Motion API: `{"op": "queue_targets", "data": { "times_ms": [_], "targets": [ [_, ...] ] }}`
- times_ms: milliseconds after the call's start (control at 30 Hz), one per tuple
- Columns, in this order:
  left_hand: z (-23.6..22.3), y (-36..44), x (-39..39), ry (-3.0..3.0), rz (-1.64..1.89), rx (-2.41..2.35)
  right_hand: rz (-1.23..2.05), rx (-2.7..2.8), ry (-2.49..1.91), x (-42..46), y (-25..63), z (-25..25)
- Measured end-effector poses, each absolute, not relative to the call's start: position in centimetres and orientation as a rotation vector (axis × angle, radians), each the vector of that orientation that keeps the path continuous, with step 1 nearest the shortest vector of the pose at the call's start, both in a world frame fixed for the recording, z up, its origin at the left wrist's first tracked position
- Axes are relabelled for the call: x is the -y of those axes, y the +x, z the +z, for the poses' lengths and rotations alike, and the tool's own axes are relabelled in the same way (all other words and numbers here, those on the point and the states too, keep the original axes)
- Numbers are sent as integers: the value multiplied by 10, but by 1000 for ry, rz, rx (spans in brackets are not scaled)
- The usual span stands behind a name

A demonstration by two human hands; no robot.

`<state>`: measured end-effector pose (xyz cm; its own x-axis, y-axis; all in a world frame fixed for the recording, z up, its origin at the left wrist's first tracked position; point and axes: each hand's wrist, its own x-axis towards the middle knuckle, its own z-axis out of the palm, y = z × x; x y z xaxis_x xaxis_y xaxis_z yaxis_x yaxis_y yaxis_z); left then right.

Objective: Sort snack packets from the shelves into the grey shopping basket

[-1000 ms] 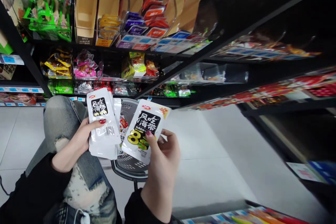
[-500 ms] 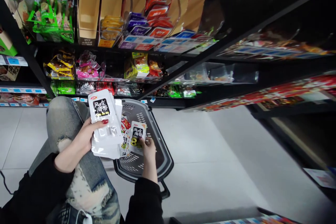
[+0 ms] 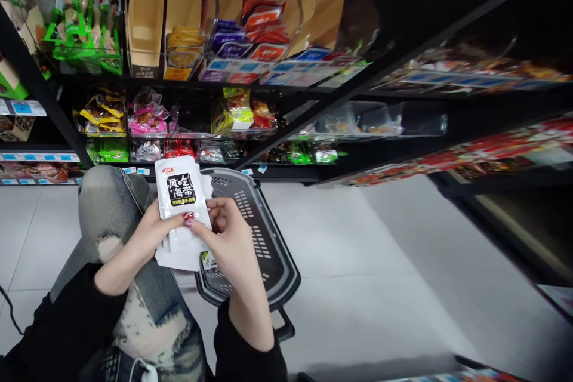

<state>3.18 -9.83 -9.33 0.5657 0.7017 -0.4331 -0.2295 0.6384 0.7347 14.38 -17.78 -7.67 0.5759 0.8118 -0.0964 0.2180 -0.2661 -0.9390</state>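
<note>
My left hand is closed on a little pile of white packets, with my thumb flat on the front. The pile is right between my two hands. It is longer one way than the other, and the long way goes from near me out to the shelf, with the top leaning a tiny bit left. My right hand is at the right side of the pile. Its thumb is on the front, by my left thumb, and its fingers are bent at the edge. I can't tell if they pinch a packet, because the finger ends are hard to see.

Both hands are close, but my left one has the better hold. The basket is to the right, past the pile, and my right hand and arm are over part of it. A bit of a green packet peeks out under the pile. My knee is just left of the pile. Nothing stands between my right hand and the pile.
</note>
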Motion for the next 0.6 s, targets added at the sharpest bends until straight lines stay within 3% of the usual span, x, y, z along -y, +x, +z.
{"op": "queue_targets", "data": {
  "times_ms": [433,533,600],
  "targets": [
    [-98,35,100,687,620,-765,736,500,-1669,194,153,-75],
    [-94,34,99,636,626,-794,551,431,-1668,201,157,-75],
    [-91,34,99,615,624,-820,256,376,-1717,204,152,-73]
  ]
}}
